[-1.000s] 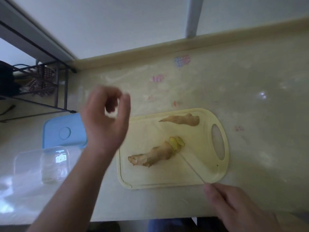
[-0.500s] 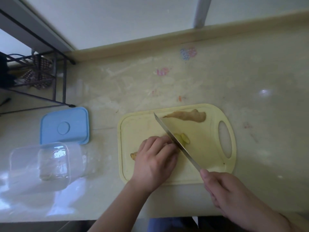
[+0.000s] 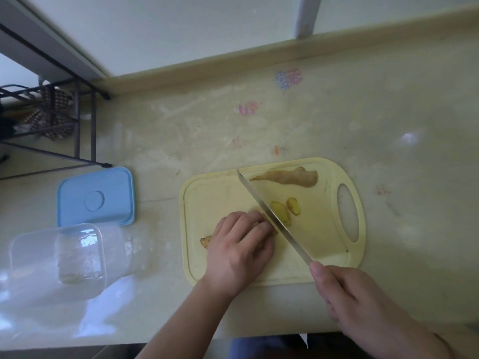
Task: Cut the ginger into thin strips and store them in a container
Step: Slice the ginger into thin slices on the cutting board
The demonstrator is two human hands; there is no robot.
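Note:
A pale yellow cutting board (image 3: 207, 193) lies on the counter. My left hand (image 3: 239, 246) holds down a piece of ginger (image 3: 206, 240), of which only the left tip shows. My right hand (image 3: 363, 304) grips the handle of a knife (image 3: 272, 218), whose blade lies diagonally against my left fingers. Two yellow ginger slices (image 3: 283, 212) lie just right of the blade. A second, uncut ginger piece (image 3: 287, 177) rests at the board's far edge. A clear plastic container (image 3: 77, 255) stands to the left, with its blue lid (image 3: 96, 196) behind it.
A black wire rack (image 3: 51, 117) stands at the far left against the wall. The counter's front edge runs just below my forearms. A raised ledge borders the counter at the back.
My left hand came down from the air onto the ginger. The knife swung up over the board beside the fingers, and a slice now lies further right of the blade.

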